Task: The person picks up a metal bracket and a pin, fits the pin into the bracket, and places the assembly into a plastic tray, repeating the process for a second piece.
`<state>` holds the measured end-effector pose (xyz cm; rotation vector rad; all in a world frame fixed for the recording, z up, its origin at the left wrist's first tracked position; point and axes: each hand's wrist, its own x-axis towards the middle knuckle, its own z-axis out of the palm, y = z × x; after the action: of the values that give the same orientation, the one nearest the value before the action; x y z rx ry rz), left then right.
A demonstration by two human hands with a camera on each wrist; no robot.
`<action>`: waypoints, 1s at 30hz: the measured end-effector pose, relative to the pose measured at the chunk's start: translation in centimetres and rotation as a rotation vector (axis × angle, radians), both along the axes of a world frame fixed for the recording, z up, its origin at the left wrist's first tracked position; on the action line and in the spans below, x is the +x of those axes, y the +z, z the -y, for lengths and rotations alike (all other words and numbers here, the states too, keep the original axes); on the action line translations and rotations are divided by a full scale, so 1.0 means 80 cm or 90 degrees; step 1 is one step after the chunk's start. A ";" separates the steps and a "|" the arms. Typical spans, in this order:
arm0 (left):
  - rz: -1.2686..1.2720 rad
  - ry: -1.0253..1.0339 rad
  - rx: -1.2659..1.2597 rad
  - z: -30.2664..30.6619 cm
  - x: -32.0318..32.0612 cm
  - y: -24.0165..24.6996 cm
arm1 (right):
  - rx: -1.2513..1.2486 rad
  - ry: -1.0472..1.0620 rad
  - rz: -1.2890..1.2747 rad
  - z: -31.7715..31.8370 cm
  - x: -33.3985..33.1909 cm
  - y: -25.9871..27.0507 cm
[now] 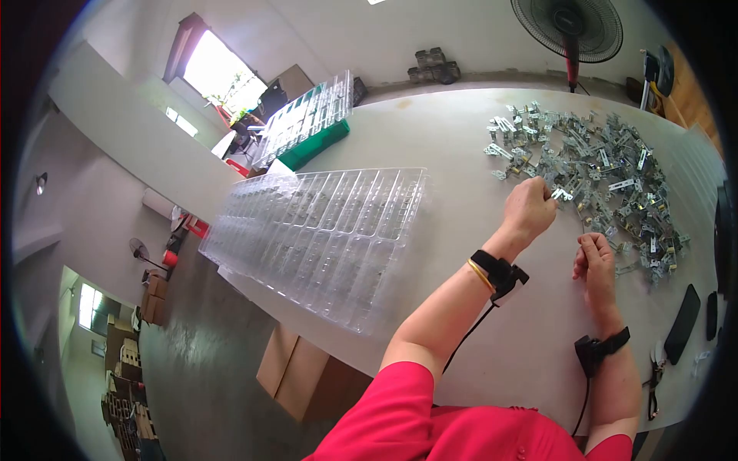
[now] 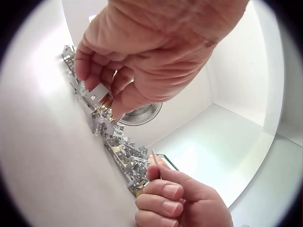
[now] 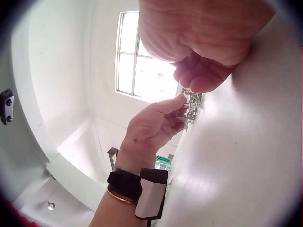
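A spread pile of small silvery metal brackets lies on the table. At the pile's near left edge my left hand pinches one metal part between thumb and fingers, with brass-coloured bits beside it. My right hand is a little to the right and nearer my body, its fingers curled. From its thumb and forefinger a thin metal rod sticks up in the left wrist view. The right wrist view shows my right hand from the wrist side, its grip mostly hidden there.
Clear plastic compartment trays stand on the left of the table, with more trays over a green bin behind. At the right edge lie a black case and pliers. A fan stands beyond the table.
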<state>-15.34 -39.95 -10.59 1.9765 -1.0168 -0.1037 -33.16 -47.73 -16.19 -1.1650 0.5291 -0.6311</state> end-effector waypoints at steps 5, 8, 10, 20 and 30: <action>-0.064 -0.009 0.017 0.009 0.014 0.042 | 0.001 0.004 0.024 0.003 -0.001 -0.005; -0.080 -0.041 0.065 0.000 0.024 0.086 | -0.011 -0.005 0.019 0.000 0.000 0.000; -0.058 -0.044 0.074 -0.007 0.046 0.105 | -0.003 -0.014 -0.002 -0.001 0.001 0.002; -0.052 0.068 0.109 -0.225 0.139 0.216 | 0.002 -0.014 -0.007 -0.001 0.001 0.004; -0.027 0.385 0.268 -0.448 0.148 0.198 | -0.016 -0.010 -0.021 0.002 0.001 -0.002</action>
<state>-3.47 -4.11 5.22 2.5731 -0.3482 -0.0241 -33.06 -47.91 -16.33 -1.1968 0.5602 -0.6344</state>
